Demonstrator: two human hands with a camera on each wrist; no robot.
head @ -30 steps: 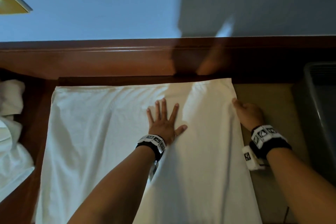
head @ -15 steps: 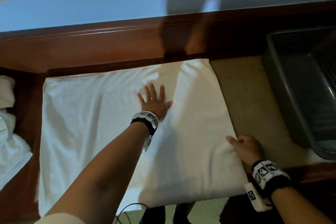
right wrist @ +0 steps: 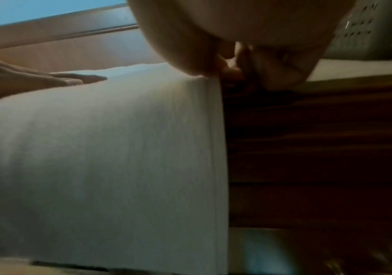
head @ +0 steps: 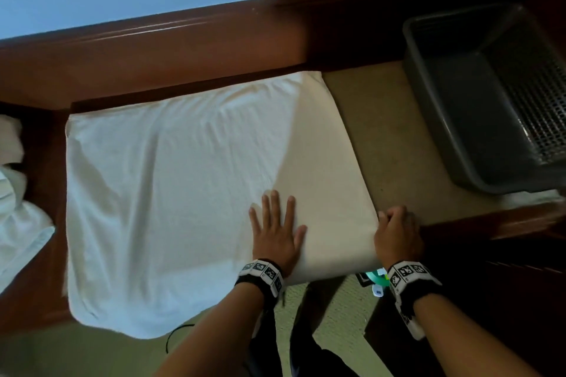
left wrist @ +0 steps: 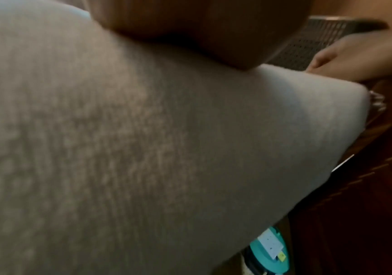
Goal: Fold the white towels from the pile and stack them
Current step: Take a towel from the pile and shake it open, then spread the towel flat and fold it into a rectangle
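White towel (head: 171, 193) is spread across the middle of the frame, hanging off the near table (head: 395, 138) edge. Your left hand (head: 277, 234) is pressed flat on it with fingers spread, and your right hand (head: 398, 234) pinches its lower right edge.

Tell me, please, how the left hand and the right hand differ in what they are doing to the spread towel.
The left hand lies flat, fingers straight, pressing the towel's top; the right hand has curled fingers gripping its right edge. The left hand sits inward, the right hand at the near right corner. Both touch the same towel.
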